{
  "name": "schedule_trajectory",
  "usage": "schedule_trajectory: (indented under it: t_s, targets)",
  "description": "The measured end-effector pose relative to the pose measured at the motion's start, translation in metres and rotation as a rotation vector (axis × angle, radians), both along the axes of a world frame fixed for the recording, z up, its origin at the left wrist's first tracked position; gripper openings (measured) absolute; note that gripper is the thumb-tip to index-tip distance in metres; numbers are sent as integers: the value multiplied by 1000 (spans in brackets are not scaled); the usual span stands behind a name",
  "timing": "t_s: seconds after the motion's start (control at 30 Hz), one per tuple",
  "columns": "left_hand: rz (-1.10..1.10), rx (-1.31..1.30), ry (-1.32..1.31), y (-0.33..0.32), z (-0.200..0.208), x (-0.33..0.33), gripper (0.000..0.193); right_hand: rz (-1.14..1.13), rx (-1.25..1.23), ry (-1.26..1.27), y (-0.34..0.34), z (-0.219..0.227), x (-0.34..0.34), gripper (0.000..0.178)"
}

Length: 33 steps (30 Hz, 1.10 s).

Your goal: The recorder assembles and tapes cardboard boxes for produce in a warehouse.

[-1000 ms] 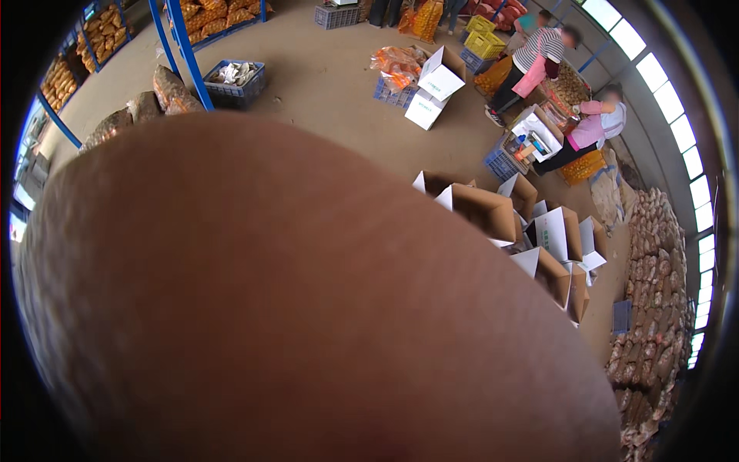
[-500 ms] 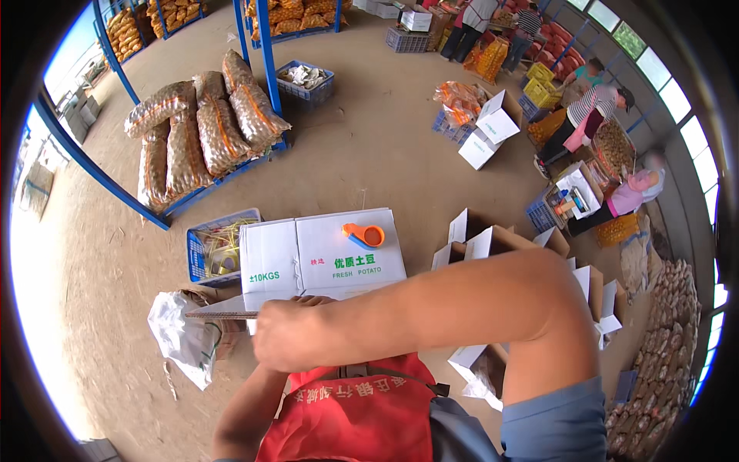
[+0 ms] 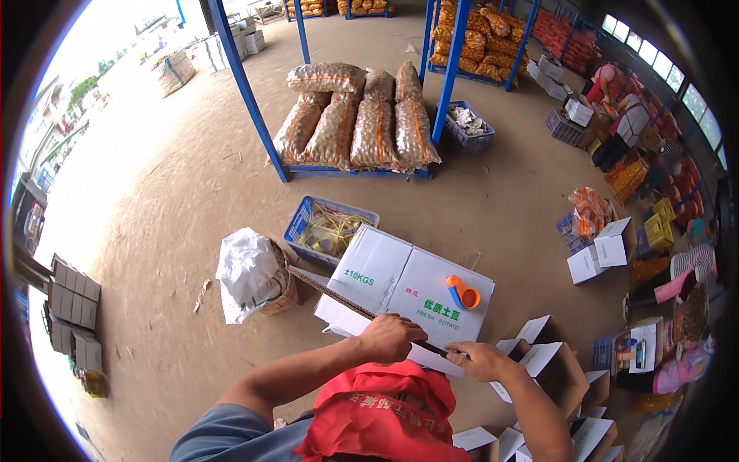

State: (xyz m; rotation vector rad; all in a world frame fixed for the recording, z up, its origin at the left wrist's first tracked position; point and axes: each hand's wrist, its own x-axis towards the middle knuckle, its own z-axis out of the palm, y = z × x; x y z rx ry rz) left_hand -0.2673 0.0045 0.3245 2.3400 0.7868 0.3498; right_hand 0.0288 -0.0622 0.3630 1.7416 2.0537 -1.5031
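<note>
A flat, folded piece of cardboard, seen nearly edge-on, slants across the near side of a white carton. My left hand is closed over the middle of its edge, fingers curled round it. My right hand pinches its right end, close to my body. On the carton, which bears green print, lies an orange and blue tape dispenser, touched by neither hand. The cardboard's lower part is hidden behind my hands and red apron.
Left of the carton stand a white bag and a blue crate of yellow strips. Opened cartons crowd the right. Filled net sacks lie on a blue rack ahead. People work at the far right.
My view has swung left. My right arm, which crossed over to the left, has drawn back right, and my hands are now apart along the cardboard's edge.
</note>
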Motion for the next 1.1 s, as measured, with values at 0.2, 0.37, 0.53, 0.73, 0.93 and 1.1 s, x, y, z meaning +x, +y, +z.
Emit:
schedule_trajectory:
  t_s: [0.2, 0.37, 0.53, 0.73, 0.93, 1.1]
  targets:
    - [130, 389, -109, 1, 2, 6, 66, -138, 48, 134, 17, -24, 25, 60]
    - [158, 465, 90, -25, -18, 0, 73, -238, 4, 304, 35, -35, 37, 68]
    - [45, 387, 117, -43, -19, -18, 67, -131, 233, 219, 44, -26, 39, 62]
    - [4, 232, 175, -38, 11, -41, 53, -2, 667, -170, 39, -20, 12, 38]
    - [92, 160, 176, -8, 22, -64, 14, -91, 584, -265, 55, 0, 9, 36]
    - [-81, 190, -24, -41, 35, -57, 23, -165, 564, -357, 78, 22, 11, 44]
